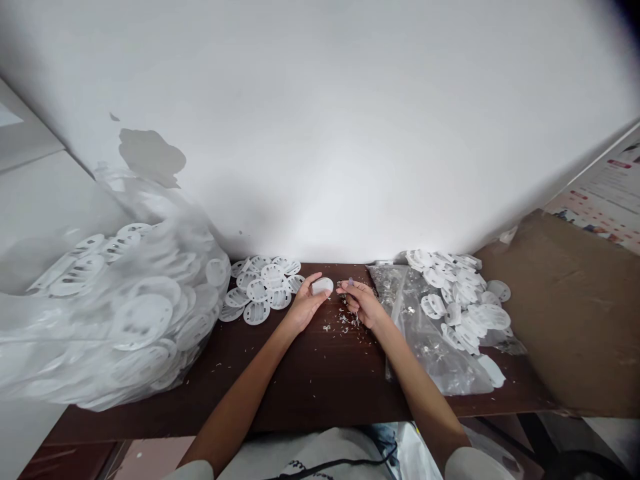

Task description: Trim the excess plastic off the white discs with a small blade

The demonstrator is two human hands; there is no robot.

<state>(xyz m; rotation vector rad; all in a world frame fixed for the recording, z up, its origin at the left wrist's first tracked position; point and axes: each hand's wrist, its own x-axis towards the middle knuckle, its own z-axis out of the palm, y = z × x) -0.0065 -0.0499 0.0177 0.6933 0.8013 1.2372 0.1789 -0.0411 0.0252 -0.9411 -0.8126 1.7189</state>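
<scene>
My left hand [306, 303] grips a white plastic disc [323, 287] by its edge, thumb in front and fingers behind. Just to the right, my right hand [363, 301] is closed around a slim tool [351, 282] with a translucent purplish end; a thin shaft seems to stick out below the fingers. Its exact kind is hard to make out. A small gap separates the tool from the disc. Tiny white plastic shavings [345, 320] are scattered on the dark wooden table [320, 373] beneath my hands.
Slotted white discs [257, 290] lie piled left of my hands. A large clear bag [150, 320] full of discs stands farther left. On the right, a flat plastic bag [435, 360] lies beside a heap of white parts [460, 293] and a brown cardboard box [575, 307]. A white wall [320, 133] rises behind.
</scene>
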